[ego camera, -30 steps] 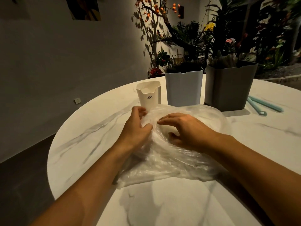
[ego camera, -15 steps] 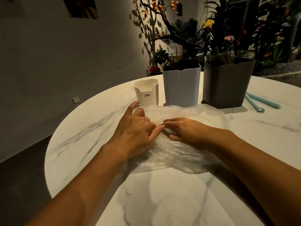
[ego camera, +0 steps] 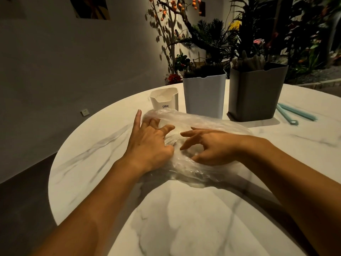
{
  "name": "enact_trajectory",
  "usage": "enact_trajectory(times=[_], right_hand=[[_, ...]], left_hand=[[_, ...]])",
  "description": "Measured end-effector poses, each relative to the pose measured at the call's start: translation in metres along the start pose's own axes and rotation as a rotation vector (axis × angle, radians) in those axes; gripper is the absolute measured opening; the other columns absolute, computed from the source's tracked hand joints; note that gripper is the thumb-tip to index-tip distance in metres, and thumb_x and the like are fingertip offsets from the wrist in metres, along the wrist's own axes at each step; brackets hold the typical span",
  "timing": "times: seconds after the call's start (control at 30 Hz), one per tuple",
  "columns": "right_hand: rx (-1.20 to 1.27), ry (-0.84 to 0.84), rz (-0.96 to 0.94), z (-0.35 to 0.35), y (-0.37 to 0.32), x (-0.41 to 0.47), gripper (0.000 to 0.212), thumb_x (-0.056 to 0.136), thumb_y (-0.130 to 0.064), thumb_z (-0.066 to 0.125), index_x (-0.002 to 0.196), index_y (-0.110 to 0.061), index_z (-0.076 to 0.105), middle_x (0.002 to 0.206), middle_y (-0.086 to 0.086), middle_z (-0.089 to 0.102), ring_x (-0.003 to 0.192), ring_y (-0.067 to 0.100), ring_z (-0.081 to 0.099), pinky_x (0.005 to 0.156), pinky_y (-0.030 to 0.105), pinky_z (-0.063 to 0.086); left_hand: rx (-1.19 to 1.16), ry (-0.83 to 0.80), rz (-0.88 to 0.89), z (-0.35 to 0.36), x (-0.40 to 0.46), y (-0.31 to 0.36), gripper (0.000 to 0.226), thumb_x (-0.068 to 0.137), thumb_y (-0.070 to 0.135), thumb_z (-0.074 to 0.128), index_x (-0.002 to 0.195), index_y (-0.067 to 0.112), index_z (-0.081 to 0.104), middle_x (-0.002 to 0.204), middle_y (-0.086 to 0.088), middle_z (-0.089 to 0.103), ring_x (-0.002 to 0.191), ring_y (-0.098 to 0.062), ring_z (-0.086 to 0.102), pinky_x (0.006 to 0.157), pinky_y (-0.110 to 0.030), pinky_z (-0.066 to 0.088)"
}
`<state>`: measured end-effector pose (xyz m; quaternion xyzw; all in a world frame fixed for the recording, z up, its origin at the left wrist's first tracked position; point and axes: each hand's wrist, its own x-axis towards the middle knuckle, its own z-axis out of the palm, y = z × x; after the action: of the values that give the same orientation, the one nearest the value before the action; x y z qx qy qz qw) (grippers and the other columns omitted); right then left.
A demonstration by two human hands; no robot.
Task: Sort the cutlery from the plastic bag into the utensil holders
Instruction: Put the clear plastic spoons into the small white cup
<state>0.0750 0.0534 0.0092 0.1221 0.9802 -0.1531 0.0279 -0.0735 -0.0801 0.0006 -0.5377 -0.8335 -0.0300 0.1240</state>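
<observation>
Bag [ego camera: 199, 124] is lying crumpled on the bench [ego camera: 184, 218] before the holders [ego camera: 203, 95], and I am spreading my left hand [ego camera: 149, 143] wide on it while my right hand [ego camera: 212, 146], fingers loosely curled, is feeling for its opening, probably to reach the cutlery.

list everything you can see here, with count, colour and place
plastic bag: 1, clear, table centre, under both hands
small holder: 1, white, behind the bag, leftmost
middle holder: 1, pale grey-blue, right of the white one, dark contents
large holder: 1, dark grey, rightmost, pale handles sticking out
bag clips: 2, teal, right of the dark holder
table: 1, white marble, round
plants: several, green with orange fruit, behind the table
left hand: fingers spread on the bag
right hand: fingers curled on the bag
</observation>
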Motion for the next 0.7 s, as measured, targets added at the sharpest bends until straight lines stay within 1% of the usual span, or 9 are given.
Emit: enact_trajectory(times=[0.07,0.13,0.27,0.33,0.4,0.47,0.57,0.63,0.7], right_hand=[[0.048,-0.01,-0.003,0.0,-0.001,-0.002,0.043,0.095,-0.038,0.056,0.137,-0.039,0.052,0.156,-0.015,0.031,0.145,0.012,0.024,0.117,0.037,0.022],[0.085,-0.018,0.007,0.001,-0.001,-0.003,0.044,0.095,-0.035,0.058,0.138,-0.039,0.052,0.152,-0.015,0.038,0.141,0.014,0.032,0.115,0.037,0.027],[0.074,-0.014,-0.019,0.0,-0.008,-0.005,0.042,0.095,-0.025,0.06,0.135,-0.037,0.056,0.142,-0.012,0.052,0.126,0.016,0.051,0.108,0.034,0.043],[0.018,0.012,-0.059,-0.004,-0.013,-0.008,0.038,0.096,-0.022,0.059,0.132,-0.034,0.06,0.137,-0.01,0.057,0.12,0.016,0.056,0.104,0.031,0.047],[0.02,0.052,-0.08,-0.008,-0.015,-0.008,0.033,0.096,-0.019,0.06,0.126,-0.031,0.065,0.136,-0.01,0.059,0.118,0.013,0.057,0.102,0.029,0.049],[0.045,0.145,-0.061,-0.008,-0.011,-0.006,0.032,0.095,-0.017,0.061,0.125,-0.029,0.066,0.133,-0.009,0.061,0.113,0.011,0.059,0.099,0.026,0.05],[0.003,0.278,0.01,0.0,0.005,-0.001,0.042,0.097,-0.025,0.059,0.138,-0.032,0.054,0.139,-0.009,0.055,0.12,0.012,0.054,0.103,0.027,0.045],[0.011,0.243,0.066,0.007,0.019,0.002,0.054,0.098,-0.034,0.056,0.148,-0.036,0.036,0.149,-0.007,0.045,0.132,0.017,0.045,0.109,0.034,0.038],[0.016,0.172,0.107,0.012,0.026,0.006,0.066,0.097,-0.043,0.055,0.153,-0.04,0.021,0.157,-0.008,0.032,0.142,0.019,0.032,0.115,0.041,0.03]], left_hand=[[-0.034,-0.008,-0.003,0.002,0.002,-0.002,0.06,0.089,0.058,0.038,0.146,0.042,0.041,0.167,0.002,0.013,0.155,-0.019,0.0,0.12,-0.049,-0.017],[-0.065,-0.031,-0.028,0.005,0.002,-0.002,0.055,0.091,0.055,0.048,0.144,0.04,0.044,0.165,0.002,0.022,0.154,-0.019,0.007,0.121,-0.049,-0.015],[-0.174,-0.117,-0.079,0.009,0.002,0.001,0.059,0.093,0.058,0.051,0.147,0.036,0.042,0.16,0.004,0.034,0.152,-0.019,0.018,0.123,-0.047,-0.012],[-0.212,-0.135,-0.091,0.009,0.003,0.002,0.062,0.092,0.063,0.052,0.147,0.038,0.042,0.16,0.004,0.034,0.151,-0.02,0.021,0.125,-0.045,-0.004],[-0.239,-0.161,-0.105,0.009,0.003,0.002,0.067,0.088,0.069,0.054,0.147,0.04,0.041,0.16,0.005,0.033,0.149,-0.022,0.022,0.123,-0.043,0.009],[-0.264,-0.185,-0.102,0.009,0.002,0.001,0.07,0.085,0.074,0.054,0.147,0.044,0.039,0.16,0.005,0.032,0.147,-0.024,0.024,0.121,-0.044,0.019],[-0.342,-0.216,-0.066,0.012,0.002,-0.002,0.079,0.076,0.08,0.055,0.146,0.051,0.035,0.157,0.006,0.034,0.144,-0.026,0.029,0.119,-0.047,0.026],[-0.434,-0.246,-0.032,0.014,0.001,-0.004,0.09,0.063,0.085,0.054,0.145,0.059,0.028,0.157,0.007,0.036,0.144,-0.026,0.031,0.119,-0.05,0.029],[-0.534,-0.268,-0.018,0.016,0.0,-0.005,0.096,0.058,0.084,0.06,0.144,0.064,0.022,0.154,0.009,0.039,0.141,-0.024,0.037,0.115,-0.052,0.036]])
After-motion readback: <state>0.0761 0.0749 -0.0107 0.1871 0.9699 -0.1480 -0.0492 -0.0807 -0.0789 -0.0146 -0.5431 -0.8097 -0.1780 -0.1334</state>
